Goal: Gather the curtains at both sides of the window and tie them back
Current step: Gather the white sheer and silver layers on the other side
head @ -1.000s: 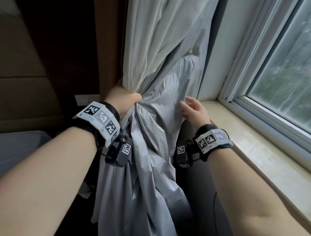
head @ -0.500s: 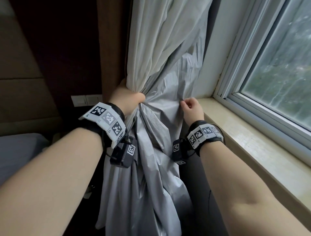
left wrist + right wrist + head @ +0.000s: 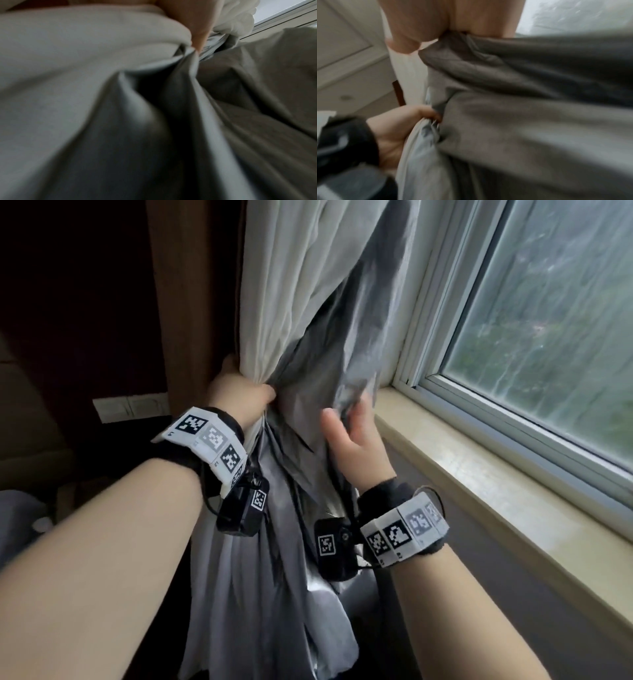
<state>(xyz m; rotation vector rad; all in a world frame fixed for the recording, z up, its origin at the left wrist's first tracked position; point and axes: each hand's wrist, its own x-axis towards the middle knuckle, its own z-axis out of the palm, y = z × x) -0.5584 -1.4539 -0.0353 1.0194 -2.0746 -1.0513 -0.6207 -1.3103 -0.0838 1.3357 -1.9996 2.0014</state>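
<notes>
The curtain [image 3: 301,285], cream on its face with a shiny grey lining [image 3: 342,354], hangs at the window's left side. My left hand [image 3: 239,392] grips it bunched at about sill height; the left wrist view shows a finger [image 3: 197,27] pressed into the gathered folds [image 3: 85,67]. My right hand [image 3: 352,436] is just to the right, thumb in front and fingers tucked behind a loose grey fold. In the right wrist view the fingers [image 3: 419,24] hold that fold [image 3: 522,108], and the left hand [image 3: 399,128] clutches the bunch below them. No tie-back is visible.
A stone window sill [image 3: 496,491] runs along the right under the framed window pane [image 3: 565,337]. A brown wooden panel [image 3: 191,302] stands left of the curtain, with a white switch plate [image 3: 132,407] on the dark wall. Grey bedding [image 3: 13,518] lies at the lower left.
My right hand went from open beside the curtain to holding the grey fold and has drawn it left toward the left hand. The left hand kept its grip on the bunch.
</notes>
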